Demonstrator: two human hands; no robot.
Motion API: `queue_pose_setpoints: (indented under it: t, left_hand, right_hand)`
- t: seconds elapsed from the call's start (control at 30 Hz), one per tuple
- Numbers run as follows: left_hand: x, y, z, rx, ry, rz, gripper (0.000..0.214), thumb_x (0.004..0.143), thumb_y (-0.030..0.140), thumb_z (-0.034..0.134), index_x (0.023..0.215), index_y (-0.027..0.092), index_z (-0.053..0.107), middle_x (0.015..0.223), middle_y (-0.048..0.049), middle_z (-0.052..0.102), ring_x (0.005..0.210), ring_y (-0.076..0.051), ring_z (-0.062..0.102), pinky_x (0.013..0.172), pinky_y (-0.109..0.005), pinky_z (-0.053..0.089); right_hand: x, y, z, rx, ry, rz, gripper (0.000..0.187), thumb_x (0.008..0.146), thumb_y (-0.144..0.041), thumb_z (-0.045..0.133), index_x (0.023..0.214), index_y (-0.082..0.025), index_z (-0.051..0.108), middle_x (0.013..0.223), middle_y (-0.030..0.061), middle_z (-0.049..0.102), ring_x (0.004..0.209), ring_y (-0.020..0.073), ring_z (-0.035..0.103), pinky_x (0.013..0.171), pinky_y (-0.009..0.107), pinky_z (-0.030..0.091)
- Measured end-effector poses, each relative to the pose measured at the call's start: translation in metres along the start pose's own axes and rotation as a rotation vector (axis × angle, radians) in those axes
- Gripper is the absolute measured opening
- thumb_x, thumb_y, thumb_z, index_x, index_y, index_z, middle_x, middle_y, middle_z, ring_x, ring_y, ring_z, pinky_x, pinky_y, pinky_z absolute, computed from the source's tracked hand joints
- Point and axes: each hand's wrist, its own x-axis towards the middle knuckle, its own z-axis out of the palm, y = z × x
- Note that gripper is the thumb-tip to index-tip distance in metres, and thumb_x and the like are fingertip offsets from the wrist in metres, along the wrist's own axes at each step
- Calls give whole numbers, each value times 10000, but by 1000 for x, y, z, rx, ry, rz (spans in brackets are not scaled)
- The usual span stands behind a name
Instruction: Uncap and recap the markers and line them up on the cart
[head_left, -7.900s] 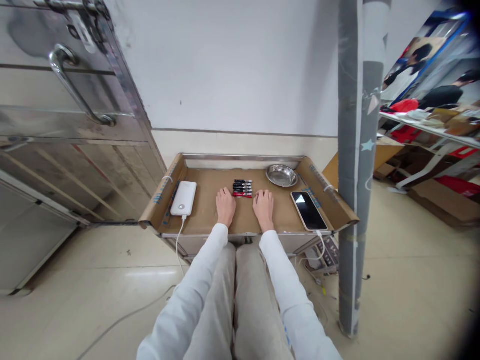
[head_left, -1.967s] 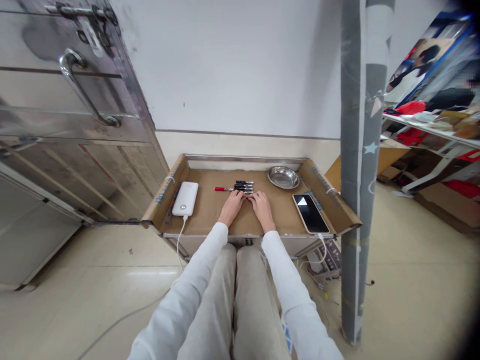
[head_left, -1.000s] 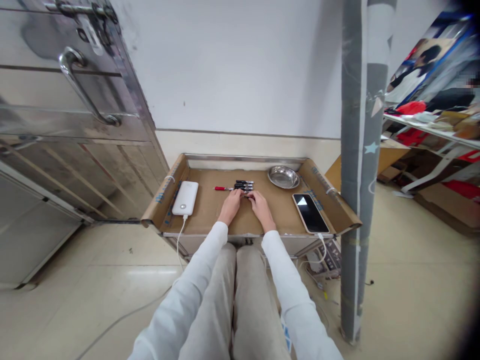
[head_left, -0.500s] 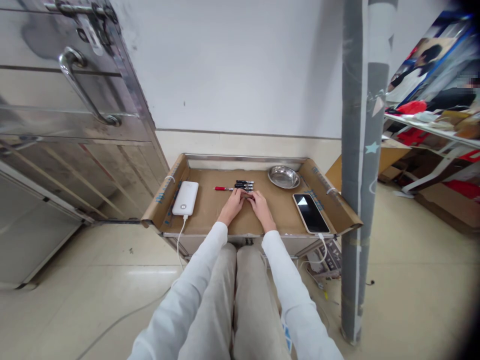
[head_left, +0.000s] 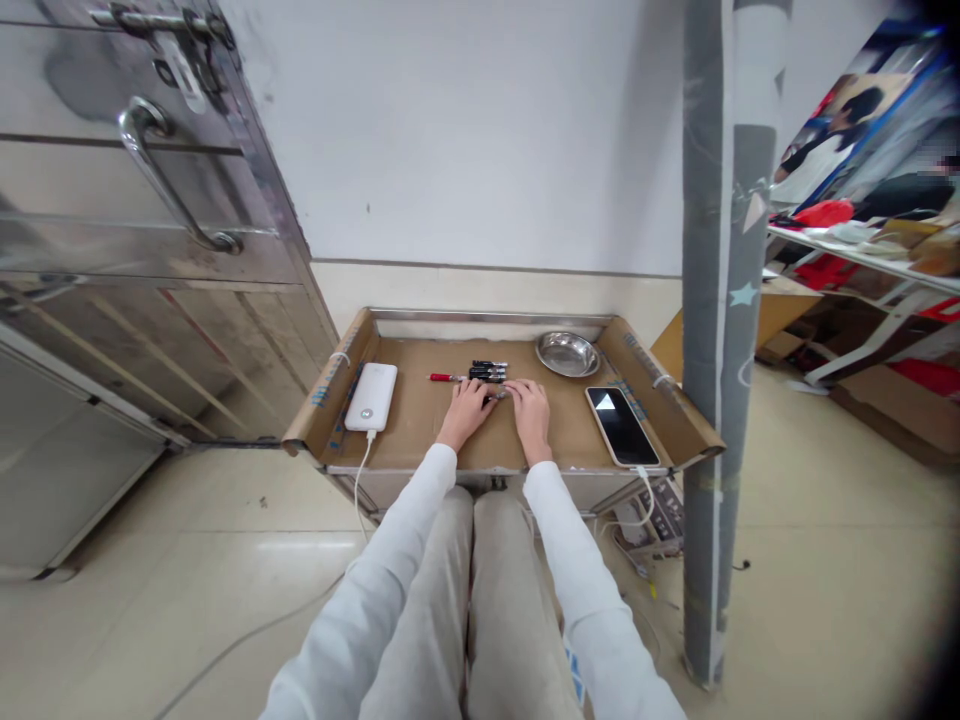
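Observation:
On the cardboard-lined table top (head_left: 420, 440), both hands are close together over the middle. My left hand (head_left: 466, 408) is closed on the dark end of a small black-and-silver marker (head_left: 492, 397), mostly covered by fingers. The other end of the marker is pinched by my right hand (head_left: 529, 408). Just beyond the fingers, several black markers (head_left: 489, 368) lie side by side in a short stack of rows. A red marker (head_left: 445, 377) points out to their left, its right end close to my left fingers.
A white power bank (head_left: 371, 396) with a cable lies at the left, and a phone (head_left: 622, 427) with a cable at the right. Behind the phone is a shallow metal bowl (head_left: 568, 354). A grey wrapped pole (head_left: 709, 400) stands right of the table; a metal door (head_left: 142, 200) is at the left.
My right hand has shifted slightly right and its fingers have straightened a little. The gap between the hands is wider, and more of the marker shows. The other objects have stayed put.

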Motion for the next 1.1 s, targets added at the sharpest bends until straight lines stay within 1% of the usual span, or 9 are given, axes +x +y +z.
queue_pose_setpoints:
  t: [0.1,0.33,0.4,0.47,0.57,0.63,0.7,0.93,1.1]
  left_hand:
    - [1,-1,0,-22,32,-1,200,921,338,451,966,183,569,1016,-67,581,1025,-217,495,936,-370,357]
    - [2,-1,-3,-42,125,30,186,930,312,438,997,183,554,982,-62,603,958,-201,531,886,-335,388]
    - [2,-2,-3,-46,139,40,175,929,303,441,994,184,552,979,-61,607,953,-199,539,885,-333,392]
    - [2,-3,-2,-52,164,28,164,931,284,437,993,180,548,972,-62,614,940,-198,545,877,-330,399]
    - [2,-5,-3,-42,256,-83,177,934,280,425,997,163,541,974,-77,619,921,-205,548,853,-329,411]
    - [1,-6,-4,7,322,-194,200,935,292,415,1006,154,542,982,-93,617,928,-223,543,846,-341,415]
    - [1,-4,-6,91,355,-295,222,938,293,396,1016,149,545,985,-108,612,945,-247,533,843,-364,416]
    - [-2,-1,-6,275,256,-470,242,919,123,311,1020,116,532,1015,-148,560,991,-264,511,836,-371,432]
    - [-2,-4,-2,257,213,-433,302,852,-11,270,993,74,523,1013,-156,533,1013,-240,507,922,-379,399]
  right_hand:
    - [0,3,3,-38,-25,54,332,952,-256,363,1023,-191,681,1003,77,684,893,197,572,837,309,418]
    - [0,2,4,-84,-24,99,327,945,-272,365,1040,-187,667,1008,95,691,903,211,602,834,330,437]
    - [0,-2,1,-35,-46,72,325,938,-265,366,1095,-188,640,1034,95,681,938,214,602,858,344,444]
    - [1,-8,-3,66,-117,-36,360,923,-231,373,1236,-209,550,1137,80,644,1026,200,584,911,343,441]
    - [2,-15,-8,192,-241,-218,553,877,-159,397,1417,-247,320,1378,41,473,1238,164,458,1044,331,369]
    - [2,-17,-7,204,-236,-223,643,853,-132,398,1459,-237,210,1450,36,376,1314,158,370,1094,343,321]
    - [2,-15,-3,178,-214,-185,667,844,-122,390,1469,-213,175,1473,49,336,1339,161,331,1108,355,305]
    - [1,2,15,-50,-208,-93,433,884,-162,352,1288,-177,506,1435,91,393,1324,220,338,1075,417,334]
    - [0,3,17,-105,-182,-81,397,892,-175,363,1239,-195,555,1411,97,420,1298,231,359,1052,429,348]
